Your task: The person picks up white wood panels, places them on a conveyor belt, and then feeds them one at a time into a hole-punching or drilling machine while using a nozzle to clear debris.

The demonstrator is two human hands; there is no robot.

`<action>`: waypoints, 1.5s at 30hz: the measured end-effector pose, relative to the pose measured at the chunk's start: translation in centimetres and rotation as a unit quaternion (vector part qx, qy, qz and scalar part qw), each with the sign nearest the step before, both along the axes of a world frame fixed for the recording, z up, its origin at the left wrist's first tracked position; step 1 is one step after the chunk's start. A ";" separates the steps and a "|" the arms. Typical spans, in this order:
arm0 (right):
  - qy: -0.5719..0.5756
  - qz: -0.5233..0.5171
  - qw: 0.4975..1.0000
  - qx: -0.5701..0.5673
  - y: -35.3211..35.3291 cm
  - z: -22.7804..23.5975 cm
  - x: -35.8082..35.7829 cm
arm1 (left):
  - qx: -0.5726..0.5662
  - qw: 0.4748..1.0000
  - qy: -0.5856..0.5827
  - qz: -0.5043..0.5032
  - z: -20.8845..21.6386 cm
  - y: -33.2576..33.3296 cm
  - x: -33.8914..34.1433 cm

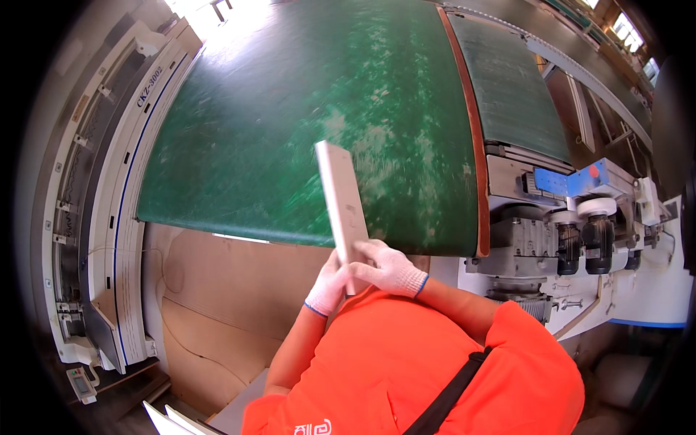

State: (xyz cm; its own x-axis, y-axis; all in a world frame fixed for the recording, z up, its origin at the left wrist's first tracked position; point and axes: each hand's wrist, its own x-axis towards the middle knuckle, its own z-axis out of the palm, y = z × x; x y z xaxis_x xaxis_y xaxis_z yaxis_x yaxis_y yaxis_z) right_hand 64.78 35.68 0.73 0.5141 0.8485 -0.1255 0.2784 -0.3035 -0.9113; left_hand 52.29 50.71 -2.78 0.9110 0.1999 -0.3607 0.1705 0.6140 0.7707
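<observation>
A narrow white panel (pixel 341 192) stands tilted in front of my chest, its far end over the near edge of the green conveyor belt (pixel 239 138). Small dark marks show on its broad face. My left hand (pixel 330 284), in a white knit glove with a blue cuff edge, is closed round the panel's lower left side. From the right, my right hand (pixel 390 270), gloved alike, grips the panel's lower part, thumb and fingers at its face. The panel's lowest end is partly hidden between my hands.
A long white machine frame (pixel 123 217) runs along the left. On the right are a second green belt (pixel 507 87) and a machine with dark motors (pixel 598 239) and a blue bracket (pixel 573 180). Brown boards (pixel 217 290) lie below the belt; white panel edges (pixel 177 420) show at lower left.
</observation>
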 end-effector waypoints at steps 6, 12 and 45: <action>0.078 0.049 0.995 -0.035 -2.5 -1.3 3.6 | -0.118 0.981 0.104 0.116 -5.8 1.6 3.5; -0.099 -0.205 0.973 -0.034 -8.9 -1.3 9.4 | -0.116 0.983 0.068 0.125 -5.3 -0.1 4.0; -0.400 0.005 0.850 -0.342 -18.6 1.7 29.3 | -0.085 0.980 0.084 0.157 -4.0 -2.4 6.0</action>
